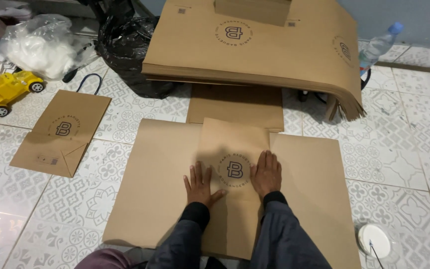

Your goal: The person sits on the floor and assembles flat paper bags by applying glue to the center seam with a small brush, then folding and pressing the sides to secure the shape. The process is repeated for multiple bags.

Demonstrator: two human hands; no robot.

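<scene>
I see the left hand (199,185) and right hand (266,174) lower centre, palms flat, fingers spread, gripping nothing, pressing the folded brown kraft-paper sheet (232,149) on the patterned tile floor (404,149).

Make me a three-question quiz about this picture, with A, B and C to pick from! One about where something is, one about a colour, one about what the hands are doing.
1. Where is the toy truck?
A. on the floor at far left
B. on the paper stack
C. beside the white lid

2. What colour is the cap of the plastic bottle?
A. red
B. blue
C. green

3. How are the left hand and the right hand placed?
A. clenched in fists
B. lifted in the air
C. flat, palms down on the folded brown paper bag

Answers: 1 A, it sits on the tiles at the left edge. 2 B, the cap at top right is blue. 3 C, both hands lie spread on the bag, either side of its round mark.
</scene>
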